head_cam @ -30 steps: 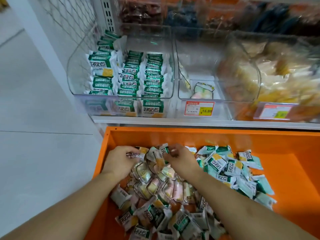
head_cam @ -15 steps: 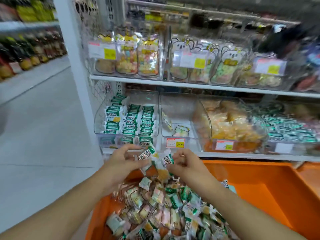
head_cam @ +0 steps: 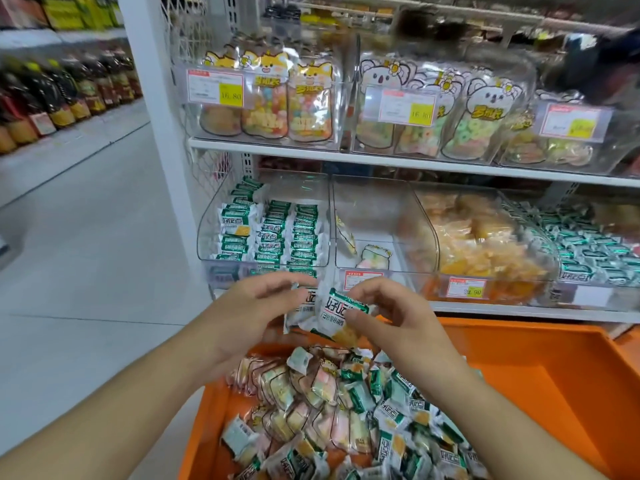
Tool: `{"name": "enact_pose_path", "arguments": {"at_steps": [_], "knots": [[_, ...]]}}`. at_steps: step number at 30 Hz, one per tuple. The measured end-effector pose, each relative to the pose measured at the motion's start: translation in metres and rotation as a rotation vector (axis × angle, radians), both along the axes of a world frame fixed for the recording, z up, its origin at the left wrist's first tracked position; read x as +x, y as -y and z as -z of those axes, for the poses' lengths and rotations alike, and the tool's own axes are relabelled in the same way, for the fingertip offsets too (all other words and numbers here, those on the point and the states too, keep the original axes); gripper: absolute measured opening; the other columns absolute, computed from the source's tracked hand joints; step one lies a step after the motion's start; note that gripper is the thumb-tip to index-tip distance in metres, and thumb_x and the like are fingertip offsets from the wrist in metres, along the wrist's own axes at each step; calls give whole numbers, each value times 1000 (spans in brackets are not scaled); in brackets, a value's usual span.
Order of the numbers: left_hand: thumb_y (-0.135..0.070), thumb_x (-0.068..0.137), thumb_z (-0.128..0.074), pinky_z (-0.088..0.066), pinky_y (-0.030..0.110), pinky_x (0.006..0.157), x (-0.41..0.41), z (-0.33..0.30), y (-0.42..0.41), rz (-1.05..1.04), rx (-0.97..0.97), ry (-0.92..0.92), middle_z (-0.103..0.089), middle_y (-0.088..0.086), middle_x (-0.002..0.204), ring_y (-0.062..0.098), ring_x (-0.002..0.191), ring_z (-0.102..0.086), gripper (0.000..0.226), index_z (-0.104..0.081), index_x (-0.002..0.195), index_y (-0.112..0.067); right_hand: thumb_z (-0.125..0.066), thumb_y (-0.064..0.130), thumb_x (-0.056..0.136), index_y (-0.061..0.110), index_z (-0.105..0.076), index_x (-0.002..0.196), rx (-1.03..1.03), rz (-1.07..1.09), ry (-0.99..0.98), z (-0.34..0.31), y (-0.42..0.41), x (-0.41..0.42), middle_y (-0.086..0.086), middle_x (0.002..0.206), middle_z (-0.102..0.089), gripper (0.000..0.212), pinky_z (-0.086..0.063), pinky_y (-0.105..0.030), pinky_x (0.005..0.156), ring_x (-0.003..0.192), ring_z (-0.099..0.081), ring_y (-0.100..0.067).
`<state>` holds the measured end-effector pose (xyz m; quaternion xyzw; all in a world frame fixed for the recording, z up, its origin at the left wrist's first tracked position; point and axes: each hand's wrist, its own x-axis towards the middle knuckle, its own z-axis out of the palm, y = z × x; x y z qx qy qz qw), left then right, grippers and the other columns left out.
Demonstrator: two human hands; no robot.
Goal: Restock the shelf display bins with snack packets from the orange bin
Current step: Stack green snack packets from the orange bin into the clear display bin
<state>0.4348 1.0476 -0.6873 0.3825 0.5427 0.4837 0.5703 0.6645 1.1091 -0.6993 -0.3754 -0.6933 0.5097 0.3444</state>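
Note:
Both hands are raised above the orange bin (head_cam: 540, 368), in front of the lower shelf. My left hand (head_cam: 252, 313) and my right hand (head_cam: 391, 317) together pinch a few green-and-white snack packets (head_cam: 332, 315) between them. The orange bin holds a heap of loose packets (head_cam: 332, 410), green-and-white ones mixed with clear pastel ones. Just behind the hands stands a clear display bin (head_cam: 211, 233) with neat rows of the same green-and-white packets. The clear bin to its right (head_cam: 367, 209) holds only a couple of pastel packets.
Further right sit a clear bin of orange-yellow snacks (head_cam: 485, 251) and another of green packets (head_cam: 595, 251). The upper shelf (head_cam: 381, 157) carries bins of animal-shaped candy bags. A white upright post (head_cam: 156, 133) edges the shelving; a tiled aisle floor (head_cam: 86, 271) lies to the left.
Both hands rose out of the orange bin with green-and-white packets and now hold them up in front of the lower shelf bins. The view tilted upward, showing the upper shelf.

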Motion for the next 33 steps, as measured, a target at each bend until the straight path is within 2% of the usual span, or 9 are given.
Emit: {"name": "enact_pose_path", "arguments": {"at_steps": [3,7,13,16,20,23,25,30,33], "knots": [[-34,87,-78,-63,42,90,0,1,-5,74,-22,-61,-78,-1,118,18,109,-75,41,-74,127,-27,-82,29,91,33,-75,106,39,30,70,7,-6,-6,-17,88,-62,17,-44,-24,62,66,-52,-17],[-46,78,-89,-54,25,98,-3,12,-12,166,10,-345,-72,-17,123,-1,116,-66,51,-70,126,-47,-84,29,89,34,-74,105,74,35,90,11,-8,-13,-16,82,-55,19,-42,-29,62,65,-47,-13],[-34,78,-92,-56,35,100,-3,18,-20,56,-15,-318,-77,-15,110,9,106,-74,48,-72,121,-41,-81,32,92,36,-68,113,1,57,40,16,-15,-20,-7,89,-60,25,-57,-51,77,77,-61,-22],[-30,76,-93,-56,40,103,-4,16,-20,57,-16,-281,-77,-14,112,10,107,-74,53,-71,123,-36,-80,33,92,40,-66,124,-87,7,44,15,-20,-20,4,110,-63,36,-62,-42,83,98,-68,-22],[-29,81,-89,-54,16,93,-6,13,-16,96,13,-359,-73,-31,109,-13,106,-65,50,-70,127,-36,-84,22,89,36,-68,122,-86,-51,43,14,-24,-22,8,111,-68,39,-60,-33,77,89,-64,-18],[-51,76,-91,-52,38,107,-15,14,-16,86,19,-453,-68,-18,129,5,124,-61,58,-66,128,-52,-87,22,86,36,-69,117,-47,-81,102,13,-25,-24,11,89,-64,38,-60,-45,75,73,-58,-17],[-58,70,-89,-50,48,110,-21,14,-17,103,31,-454,-68,-11,131,14,126,-63,64,-63,129,-55,-89,32,83,41,-67,119,-6,-95,161,10,-27,-27,1,98,-65,43,-60,-51,77,74,-59,-22],[-63,67,-90,-44,45,117,-36,8,-29,73,52,-446,-56,-13,146,8,135,-53,74,-58,133,-56,-87,41,83,44,-65,118,80,-129,295,-12,-40,-47,4,111,-64,42,-59,-32,77,77,-61,-10],[-44,76,-86,-50,32,110,-53,6,-39,-15,65,-409,-62,-20,137,-2,127,-58,73,-55,143,-41,-87,42,82,45,-65,119,110,-126,364,-23,-63,-77,11,115,-65,43,-61,-37,82,80,-62,-2]]}}
